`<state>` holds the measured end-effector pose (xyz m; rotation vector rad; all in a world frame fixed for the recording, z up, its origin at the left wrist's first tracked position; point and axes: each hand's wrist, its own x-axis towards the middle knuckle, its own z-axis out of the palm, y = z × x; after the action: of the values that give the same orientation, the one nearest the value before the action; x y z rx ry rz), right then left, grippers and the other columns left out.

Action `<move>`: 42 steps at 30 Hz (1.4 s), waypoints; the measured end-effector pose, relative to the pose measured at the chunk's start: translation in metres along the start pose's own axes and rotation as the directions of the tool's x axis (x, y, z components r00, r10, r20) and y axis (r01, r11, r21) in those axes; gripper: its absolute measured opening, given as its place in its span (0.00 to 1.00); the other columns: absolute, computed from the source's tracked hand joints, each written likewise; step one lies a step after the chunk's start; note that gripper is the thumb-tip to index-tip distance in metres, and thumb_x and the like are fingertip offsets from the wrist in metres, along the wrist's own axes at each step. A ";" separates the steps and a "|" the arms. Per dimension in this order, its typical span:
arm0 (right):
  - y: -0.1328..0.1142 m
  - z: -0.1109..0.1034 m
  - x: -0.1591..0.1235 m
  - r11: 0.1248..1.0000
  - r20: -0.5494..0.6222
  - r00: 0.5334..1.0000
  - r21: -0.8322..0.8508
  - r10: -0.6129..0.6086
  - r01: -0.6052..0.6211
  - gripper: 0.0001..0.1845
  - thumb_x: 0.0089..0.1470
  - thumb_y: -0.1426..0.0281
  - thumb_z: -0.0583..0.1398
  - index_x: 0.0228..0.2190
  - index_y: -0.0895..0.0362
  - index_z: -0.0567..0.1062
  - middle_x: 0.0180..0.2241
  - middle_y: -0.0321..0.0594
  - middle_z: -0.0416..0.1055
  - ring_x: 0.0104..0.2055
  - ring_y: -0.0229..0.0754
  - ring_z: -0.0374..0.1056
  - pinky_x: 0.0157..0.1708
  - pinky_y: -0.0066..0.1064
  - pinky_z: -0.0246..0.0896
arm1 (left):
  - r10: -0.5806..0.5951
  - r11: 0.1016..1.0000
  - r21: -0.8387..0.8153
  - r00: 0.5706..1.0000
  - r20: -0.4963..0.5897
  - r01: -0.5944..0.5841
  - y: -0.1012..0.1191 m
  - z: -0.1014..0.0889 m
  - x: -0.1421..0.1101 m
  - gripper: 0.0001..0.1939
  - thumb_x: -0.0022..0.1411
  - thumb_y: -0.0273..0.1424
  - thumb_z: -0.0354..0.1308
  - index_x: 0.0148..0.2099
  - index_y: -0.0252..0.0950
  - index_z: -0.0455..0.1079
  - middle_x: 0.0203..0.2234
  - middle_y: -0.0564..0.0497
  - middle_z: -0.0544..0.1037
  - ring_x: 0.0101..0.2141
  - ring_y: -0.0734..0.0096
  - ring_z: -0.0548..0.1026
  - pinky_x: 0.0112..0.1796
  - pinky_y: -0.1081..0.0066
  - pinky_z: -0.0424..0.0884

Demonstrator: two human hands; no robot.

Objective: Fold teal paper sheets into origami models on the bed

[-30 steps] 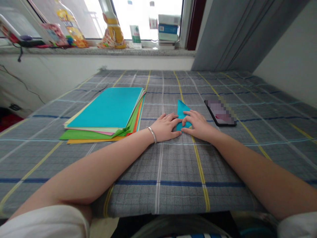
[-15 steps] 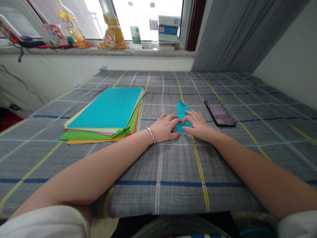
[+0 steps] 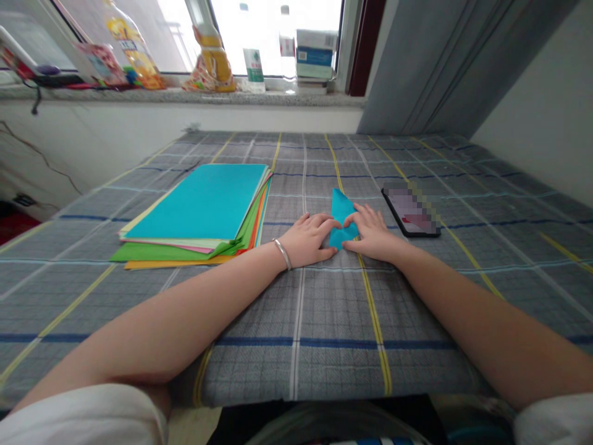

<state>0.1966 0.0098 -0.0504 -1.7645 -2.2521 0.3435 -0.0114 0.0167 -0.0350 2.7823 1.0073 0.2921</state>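
A small folded piece of blue paper [image 3: 341, 204], with a slanted top edge, lies on the checked cloth between my hands. My left hand [image 3: 308, 239], with a silver bangle at its wrist, rests palm down with fingers spread, its index fingertip and thumb touching the left side of the paper. From the right, my right hand [image 3: 372, 232] reaches in; its index fingertip and thumb press on the paper, and its other fingers stretch outward over the right edge. The fingers hide part of the paper's middle and sides.
To the left lies a stack of coloured paper sheets [image 3: 204, 204], blue on top. A phone [image 3: 410, 211] lies right of my right hand. Bottles, boxes and packets line the windowsill [image 3: 162, 97] beyond the checked tablecloth [image 3: 259, 309]. A grey curtain [image 3: 417, 68] hangs at the back right.
The fingers of my right hand have shifted slightly to the right, uncovering more of the blue paper. My left index finger reaches a little further over it. The paper stays in place.
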 end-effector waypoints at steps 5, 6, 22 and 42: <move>0.005 0.001 0.002 1.000 -0.016 1.000 0.024 -0.013 0.013 0.22 0.45 0.63 0.64 0.43 0.54 0.69 0.68 0.50 0.48 0.70 0.65 0.35 0.65 0.61 0.29 | 0.011 1.000 0.016 1.000 -0.013 -0.011 0.000 0.000 0.000 0.25 0.63 0.39 0.56 0.60 0.40 0.58 0.60 0.42 0.63 0.62 0.53 0.61 0.61 0.44 0.52; 0.006 0.001 0.002 1.000 -0.011 1.000 0.023 -0.006 0.006 0.21 0.45 0.63 0.64 0.43 0.54 0.69 0.67 0.51 0.48 0.71 0.64 0.35 0.65 0.60 0.30 | 0.014 1.000 0.020 1.000 -0.016 -0.013 0.000 0.000 0.000 0.25 0.63 0.39 0.56 0.60 0.40 0.59 0.60 0.42 0.63 0.62 0.53 0.61 0.61 0.44 0.53; 0.010 0.005 0.000 0.999 -0.087 0.995 0.001 -0.050 0.050 0.17 0.52 0.66 0.59 0.46 0.52 0.70 0.66 0.48 0.50 0.70 0.59 0.38 0.65 0.58 0.37 | 0.240 0.968 0.103 0.963 -0.119 -0.228 0.000 0.000 -0.001 0.14 0.65 0.32 0.53 0.51 0.40 0.72 0.49 0.46 0.73 0.48 0.61 0.71 0.52 0.59 0.66; 0.002 0.000 -0.003 0.999 -0.041 0.999 -0.033 -0.027 0.025 0.27 0.51 0.58 0.61 0.52 0.52 0.69 0.67 0.48 0.49 0.71 0.61 0.37 0.66 0.56 0.33 | 0.425 0.895 -0.103 0.900 -0.095 -0.433 -0.015 -0.007 0.000 0.12 0.62 0.24 0.51 0.41 0.38 0.75 0.45 0.47 0.77 0.46 0.65 0.73 0.53 0.61 0.65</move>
<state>0.1993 0.0072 -0.0513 -1.7402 -2.2620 0.2642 -0.0224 0.0290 -0.0313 2.8678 0.3529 0.4921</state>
